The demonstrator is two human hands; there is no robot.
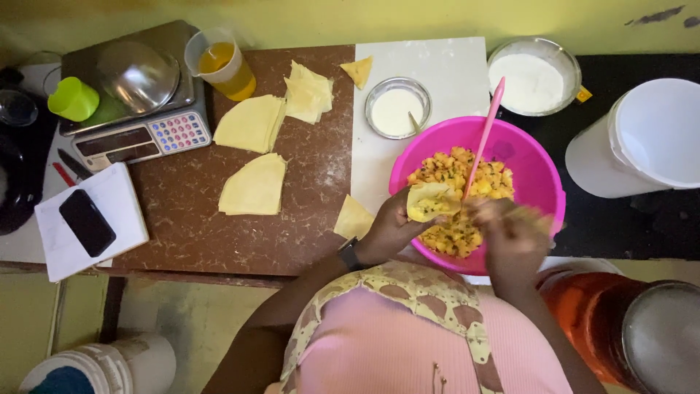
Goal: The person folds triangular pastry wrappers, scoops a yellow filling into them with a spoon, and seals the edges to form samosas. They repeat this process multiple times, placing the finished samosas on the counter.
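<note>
The right hand (512, 228) is smeared by motion blur, so its fingers cannot be told apart, and whether it grips anything cannot be told; a faint pale streak runs from it toward the bowl's right rim. The person's body hides the near edge of the pink bowl (536, 164) and the front of the worktop (219, 233). An orange container (583, 314) at lower right is partly covered by a grey lid and cut off by the frame edge.

The left hand (390, 228), a dark watch at its wrist, is curled closed around a folded pastry cone (430, 201), held over the near-left part of the bowl. The cone's open mouth faces up and to the right, toward the right hand; its narrow end sinks into the left palm and is out of sight. Its long axis runs roughly from lower left to upper right. It is pale yellow, thin and soft-edged, with yellow, green-flecked filling showing in the opening.

The same chunky yellow filling (467, 182) lies heaped in the bowl, and a pink spoon (485, 131) stands in it, its handle leaning up toward the far rim. Left of the bowl, on the brown slab, lie stacks of pale pastry sheets (254, 186), and a small glass bowl of white paste (397, 109) stands just behind the pink bowl.
</note>
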